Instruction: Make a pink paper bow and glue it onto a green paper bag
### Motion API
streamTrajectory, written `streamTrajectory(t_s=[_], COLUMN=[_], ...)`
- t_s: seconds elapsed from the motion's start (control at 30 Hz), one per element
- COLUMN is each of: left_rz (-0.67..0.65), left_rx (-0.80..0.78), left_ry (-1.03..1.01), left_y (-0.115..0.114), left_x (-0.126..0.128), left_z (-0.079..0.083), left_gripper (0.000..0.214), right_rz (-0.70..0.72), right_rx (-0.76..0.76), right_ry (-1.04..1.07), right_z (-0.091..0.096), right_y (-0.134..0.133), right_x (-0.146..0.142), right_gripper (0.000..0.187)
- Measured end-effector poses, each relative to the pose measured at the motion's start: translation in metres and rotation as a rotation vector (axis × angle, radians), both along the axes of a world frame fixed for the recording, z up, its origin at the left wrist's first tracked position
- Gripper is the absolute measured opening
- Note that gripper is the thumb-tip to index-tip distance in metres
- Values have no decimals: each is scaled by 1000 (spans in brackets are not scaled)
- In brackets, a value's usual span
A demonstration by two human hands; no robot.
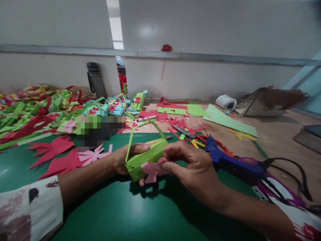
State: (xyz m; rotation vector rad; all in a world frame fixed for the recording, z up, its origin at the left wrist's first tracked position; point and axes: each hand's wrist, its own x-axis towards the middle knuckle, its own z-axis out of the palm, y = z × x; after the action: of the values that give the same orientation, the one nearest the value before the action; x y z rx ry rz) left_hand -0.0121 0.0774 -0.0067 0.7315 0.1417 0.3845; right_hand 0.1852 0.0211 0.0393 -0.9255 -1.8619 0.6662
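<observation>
A small green paper basket (146, 158) with a thin loop handle is held just above the green sheet (112, 214). My left hand (124, 160) is closed round its left end, thumb along the rim. My right hand (190, 167) pinches a pink paper flower (151, 170) against the basket's front side. Right of my right hand lies a blue glue gun (233, 162) with its black cord trailing off.
Red and pink paper flowers (59, 155) lie at the left. Behind them is a heap of finished paper baskets and strips (50, 107). Scissors (184, 131), a marker (146, 118), green paper sheets (225, 120), a tape roll (225, 101) and a dark bottle (96, 80) stand further back.
</observation>
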Motion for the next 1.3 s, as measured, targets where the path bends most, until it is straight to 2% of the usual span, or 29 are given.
streamTrajectory(t_s=[0.17,0.37,0.47,0.73,1.07,1.3], left_rz=[-2,7,7,9,25,52], left_rx=[-14,-27,-20,6,20,18], left_ry=[11,42,51,64,58,88], left_y=[1,2,2,1,-2,-3], left_x=[-1,-4,-4,0,6,5], left_z=[-1,-5,-4,-1,2,1], left_gripper=[41,43,44,43,43,41], right_rz=[-34,-63,-60,-89,-98,-115], right_rx=[83,307,348,320,185,157], right_ry=[-26,-102,-122,-106,-74,-59], right_z=[-4,-8,-9,-11,-14,-13], right_y=[-1,3,4,1,1,3], right_x=[-1,-2,-2,-6,-8,-9], right_gripper=[18,20,22,22,18,16])
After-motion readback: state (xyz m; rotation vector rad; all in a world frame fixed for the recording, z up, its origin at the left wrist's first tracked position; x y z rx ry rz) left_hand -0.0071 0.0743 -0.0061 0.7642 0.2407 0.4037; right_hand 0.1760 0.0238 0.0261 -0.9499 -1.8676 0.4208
